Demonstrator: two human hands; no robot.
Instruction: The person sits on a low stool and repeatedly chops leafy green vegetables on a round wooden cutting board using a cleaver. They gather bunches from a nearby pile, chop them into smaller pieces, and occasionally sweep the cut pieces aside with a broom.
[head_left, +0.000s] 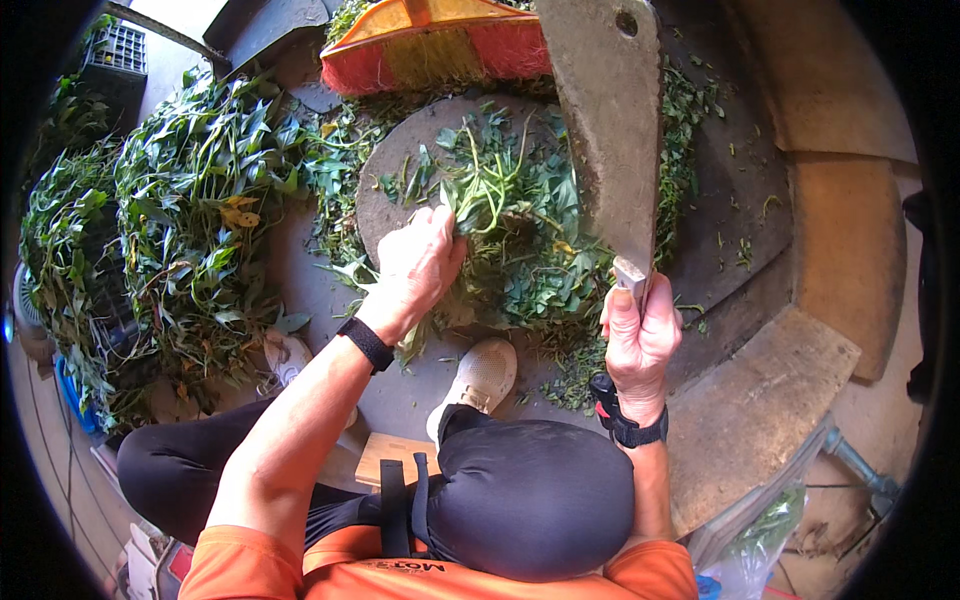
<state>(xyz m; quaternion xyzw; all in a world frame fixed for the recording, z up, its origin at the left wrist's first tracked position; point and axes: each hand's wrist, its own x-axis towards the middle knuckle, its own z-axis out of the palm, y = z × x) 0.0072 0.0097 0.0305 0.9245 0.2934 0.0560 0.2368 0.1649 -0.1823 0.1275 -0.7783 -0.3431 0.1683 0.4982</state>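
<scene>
My left hand (421, 262) is closed around a bunch of leafy green stems (487, 187) over a round chopping block (384, 169). My right hand (641, 330) grips the handle of a large cleaver (611, 127). Its broad grey blade, with a hole near the far corner, points away from me above the block's right side. Chopped greens (544, 281) lie heaped on the block between my hands, and the blade hides part of them.
Uncut leafy vines (195, 195) are piled on the left, with a plastic crate (116, 49) behind. A red and yellow broom head (442, 56) lies beyond the block. Boards (765, 420) line the right side, near a clear bag of greens (772, 525). My shoe (480, 375) is close to the block.
</scene>
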